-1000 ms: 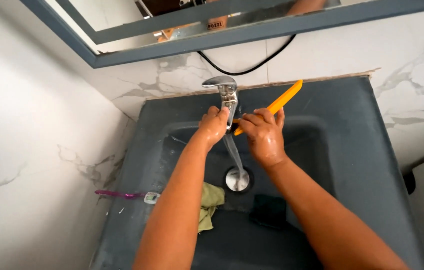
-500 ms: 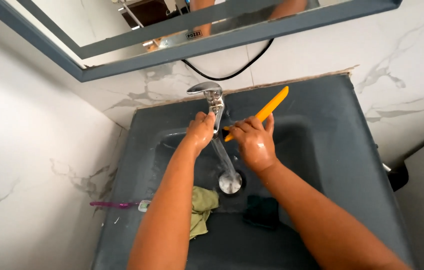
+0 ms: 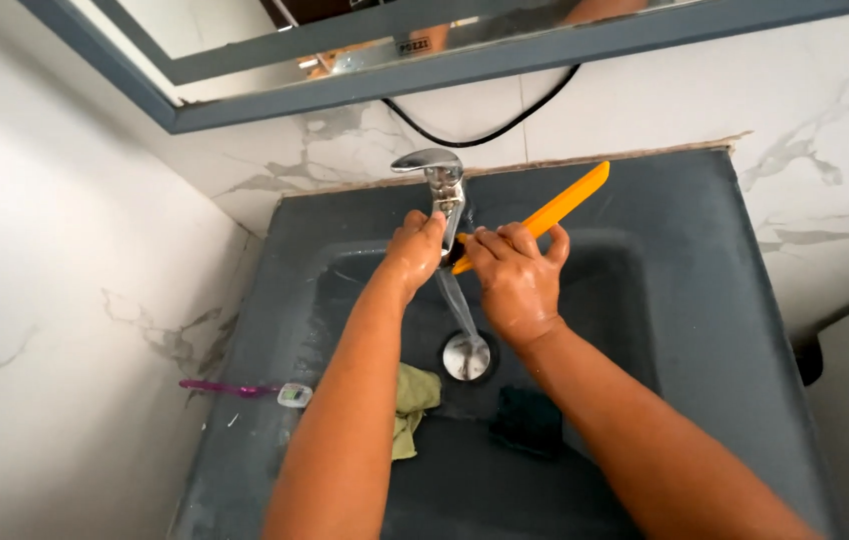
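Observation:
A chrome tap [image 3: 435,175] stands at the back of a dark grey sink [image 3: 705,330], and a stream of water [image 3: 457,300] runs from it down to the round metal drain [image 3: 468,355]. My left hand [image 3: 413,250] rests against the tap's spout, fingers curled by the outlet. My right hand [image 3: 515,280] grips a long orange plastic tool [image 3: 555,210], whose near end is under the water by the spout and whose far end points up to the right.
A green cloth [image 3: 413,405] and a dark sponge [image 3: 527,420] lie in the basin. A purple toothbrush [image 3: 245,390] lies on the sink's left ledge. Marble walls stand left and behind; a framed mirror [image 3: 425,75] and black cable [image 3: 485,125] hang above.
The view has shifted a little, so the sink sits slightly lower and further right in the picture. Both hands stay at the tap with the orange tool under the water.

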